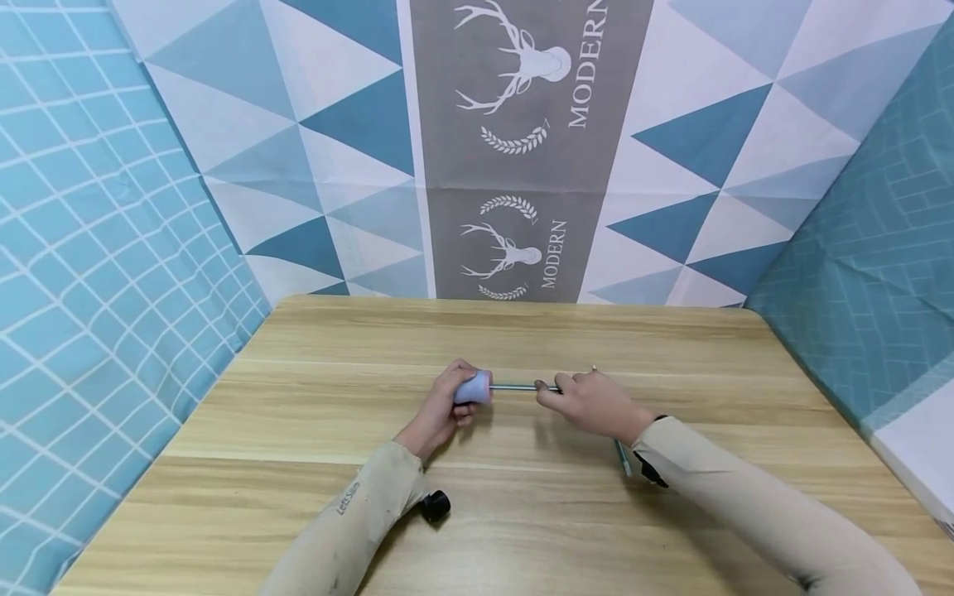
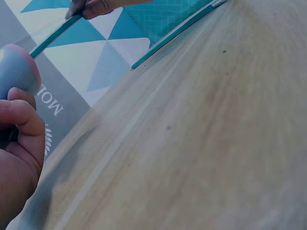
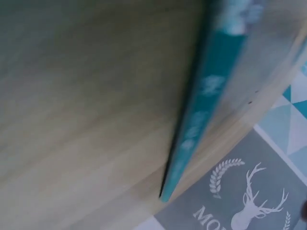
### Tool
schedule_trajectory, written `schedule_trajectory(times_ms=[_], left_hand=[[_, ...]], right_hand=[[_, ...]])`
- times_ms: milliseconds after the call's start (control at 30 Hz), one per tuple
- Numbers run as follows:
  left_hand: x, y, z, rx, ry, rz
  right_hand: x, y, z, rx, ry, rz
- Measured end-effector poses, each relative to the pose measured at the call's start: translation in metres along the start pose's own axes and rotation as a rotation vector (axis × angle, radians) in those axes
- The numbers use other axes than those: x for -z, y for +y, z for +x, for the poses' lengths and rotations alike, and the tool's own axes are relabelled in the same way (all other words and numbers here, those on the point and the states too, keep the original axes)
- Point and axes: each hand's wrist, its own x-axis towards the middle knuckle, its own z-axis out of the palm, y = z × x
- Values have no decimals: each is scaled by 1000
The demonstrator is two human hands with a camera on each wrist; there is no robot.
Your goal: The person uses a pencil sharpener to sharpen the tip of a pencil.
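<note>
My left hand grips a small pale-blue pencil sharpener with a pink rim, its fingers curled round the body. From the right, my right hand pinches a green pencil, whose far end meets the pink face of the sharpener; the tip is hidden there. Both are held above the table, pencil roughly level in the head view. A second green pencil lies on the table, passing beneath the right hand. The right wrist view shows this lying pencil close up, with pale lettering along its side.
The wood-grain table spreads out around both hands. A patterned cloth hangs behind its back edge, with blue cloth at the left. At the right edge stands a white surface. Dark wrist cameras sit at both cuffs.
</note>
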Motion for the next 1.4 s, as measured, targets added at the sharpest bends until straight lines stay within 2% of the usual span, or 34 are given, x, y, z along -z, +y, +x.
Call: schedule_trajectory(times_ms=[100, 167, 267, 367, 433, 567, 667, 733, 833, 1000, 1133, 1200, 1267, 1400], left_hand=[[-1, 0, 1, 9, 7, 3], [-2, 0, 1, 15, 8, 17], [-3, 2, 0, 22, 1, 49], [-3, 4, 0, 29, -8, 71], [-4, 5, 0, 34, -13, 78], [-4, 5, 0, 45, -24, 84], [-4, 4, 0, 43, -35, 78], [-4, 4, 0, 38, -43, 73], [-5, 3, -1, 25, -53, 74], [-5, 1, -1, 15, -59, 84], [-4, 0, -1, 14, -48, 89], [-3, 0, -1, 14, -47, 94], [-2, 0, -2, 14, -52, 98], [-2, 0, -2, 16, -65, 99]], right_hand=[[2, -1, 0, -78, -89, 147], [5, 0, 3, -139, -143, 292], [12, 2, 10, -250, -218, 551], [20, 6, 18, -396, -337, 839], [24, 11, 21, -529, -446, 1049], [30, 22, 27, -849, -676, 1463], [30, 32, 30, -1043, -805, 1691], [29, 37, 31, -1108, -858, 1806], [25, 43, 30, -1127, -928, 1929], [21, 46, 25, -1110, -981, 2025], [21, 44, 24, -1094, -956, 1992], [23, 43, 24, -1076, -927, 1909], [27, 40, 25, -1036, -879, 1776], [37, 35, 24, -885, -719, 1401]])
